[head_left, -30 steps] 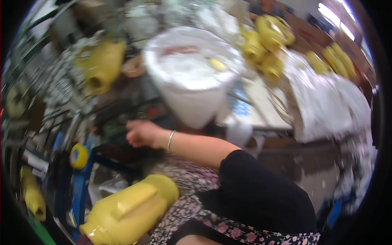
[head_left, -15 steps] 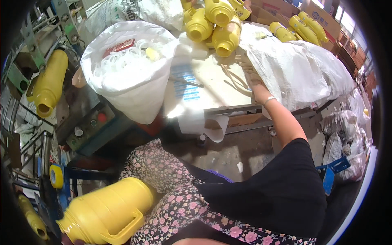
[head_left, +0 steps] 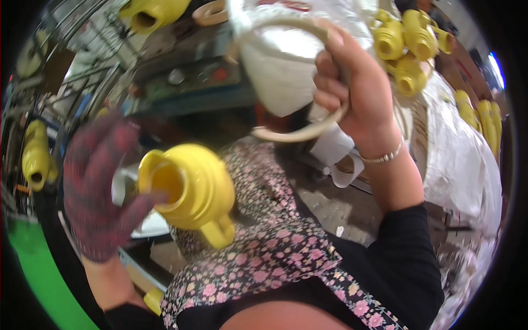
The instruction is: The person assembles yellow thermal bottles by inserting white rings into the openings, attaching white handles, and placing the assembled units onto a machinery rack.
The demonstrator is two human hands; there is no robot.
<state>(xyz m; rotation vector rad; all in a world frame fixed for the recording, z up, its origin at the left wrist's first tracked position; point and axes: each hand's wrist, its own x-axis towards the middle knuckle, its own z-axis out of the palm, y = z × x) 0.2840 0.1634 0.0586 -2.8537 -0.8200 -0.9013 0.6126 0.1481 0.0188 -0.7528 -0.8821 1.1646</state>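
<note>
Right hand (head_left: 355, 91) closed around pale ring (head_left: 300, 132), gloved left hand (head_left: 99, 187) fingers spread at open-mouthed yellow jug (head_left: 190, 187), inside looks empty, white bag (head_left: 280, 66) behind

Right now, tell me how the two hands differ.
The left hand wears a dark red patterned glove; the right hand is bare, with a bracelet at the wrist. The left hand is spread open at the mouth of the yellow jug; the right hand is closed around a pale ring. The left is blurred, the right sharp. Both have black sleeves.
</note>
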